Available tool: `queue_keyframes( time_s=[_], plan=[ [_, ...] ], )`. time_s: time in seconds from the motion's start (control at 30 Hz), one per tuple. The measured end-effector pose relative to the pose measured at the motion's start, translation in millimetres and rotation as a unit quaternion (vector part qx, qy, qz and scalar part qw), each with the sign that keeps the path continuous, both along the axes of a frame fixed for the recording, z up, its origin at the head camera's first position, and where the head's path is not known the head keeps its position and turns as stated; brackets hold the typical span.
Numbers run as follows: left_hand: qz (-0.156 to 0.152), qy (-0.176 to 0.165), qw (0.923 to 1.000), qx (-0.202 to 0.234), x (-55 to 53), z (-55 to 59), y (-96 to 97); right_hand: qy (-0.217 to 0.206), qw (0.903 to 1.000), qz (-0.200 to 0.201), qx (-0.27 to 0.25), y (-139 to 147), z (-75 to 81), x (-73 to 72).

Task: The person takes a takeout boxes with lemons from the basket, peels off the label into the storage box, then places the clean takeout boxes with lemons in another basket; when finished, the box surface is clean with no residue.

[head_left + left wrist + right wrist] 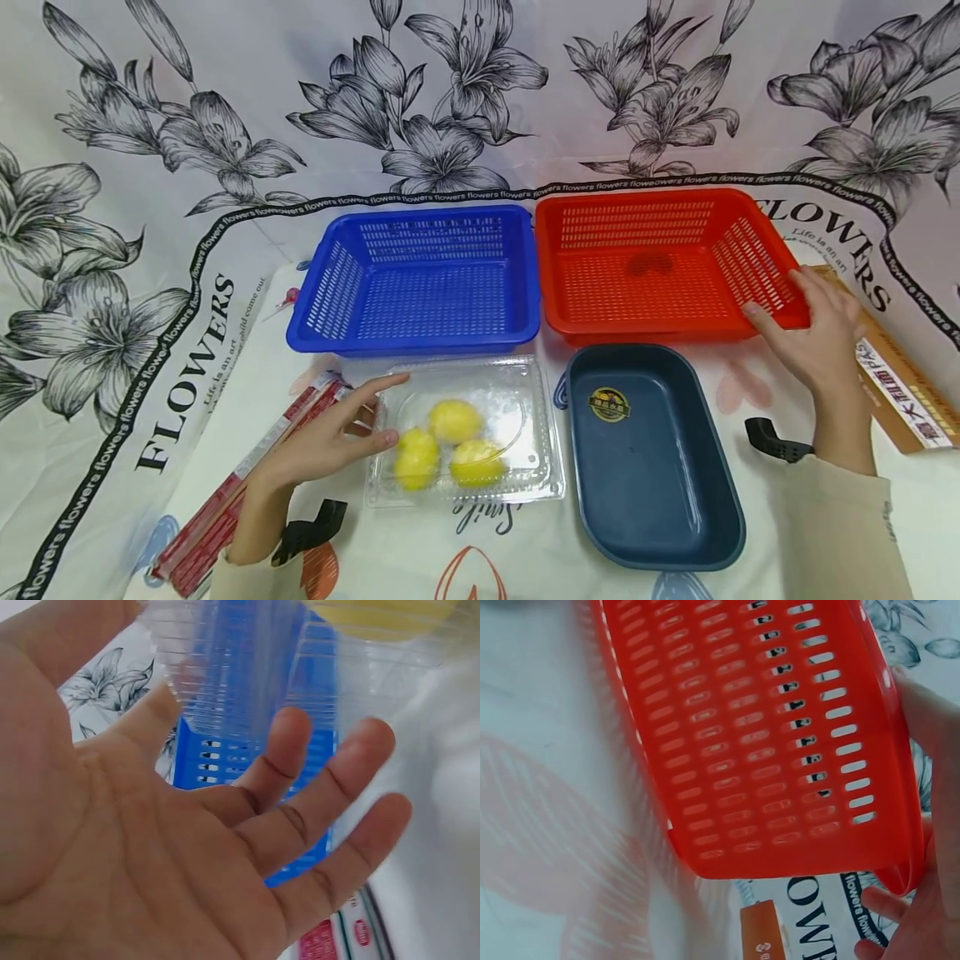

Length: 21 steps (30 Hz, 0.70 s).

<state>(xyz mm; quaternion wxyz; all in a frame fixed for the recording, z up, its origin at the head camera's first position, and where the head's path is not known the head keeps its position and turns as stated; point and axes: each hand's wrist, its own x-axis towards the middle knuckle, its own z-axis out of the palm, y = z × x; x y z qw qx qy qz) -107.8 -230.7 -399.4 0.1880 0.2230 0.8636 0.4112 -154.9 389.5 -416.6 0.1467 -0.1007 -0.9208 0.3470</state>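
Observation:
Three lemons (pixel 455 421) sit inside a clear plastic box (pixel 525 417) near the front of the table. My left hand (pixel 330 437) is at the box's left edge, thumb and fingers spread apart. In the left wrist view, the fingers (pixel 352 761) are loosely bent beside the box's ribbed wall. At the right, my right hand (pixel 821 333) holds the red basket (pixel 562 329) by its front right corner. The right wrist view has the thumb on the rim and other fingers below it. Inside, the red basket shows a dark shadowy patch on its base.
A blue basket (pixel 412 342) stands left of the red one, behind the box. Right of the box lies a dark blue tray (pixel 637 467). Long red packages (pixel 217 517) lie under the left forearm; a brown box (pixel 903 383) lies beyond the right hand. A flowered cloth (pixel 450 92) hangs behind.

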Motion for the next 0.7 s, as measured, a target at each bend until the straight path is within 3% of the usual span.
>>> queue_keyframes(
  time_s=[0.27,0.5,0.7],
  plan=[
    [0.026,-0.014,0.9993,0.021,1.5,-6.6,-1.0,0.018,0.9997,-0.009,-0.016,-2.3,-4.5,-2.8],
    [0.059,-0.063,0.9939,0.068,8.9,-12.1,-3.2,0.028,0.9994,-0.009,-0.019,-6.9,-8.9,-7.4],
    [0.055,-0.071,0.9884,0.123,3.0,-19.1,3.4,0.025,0.9987,-0.026,-0.035,-1.6,-7.0,-2.2]
  ],
)
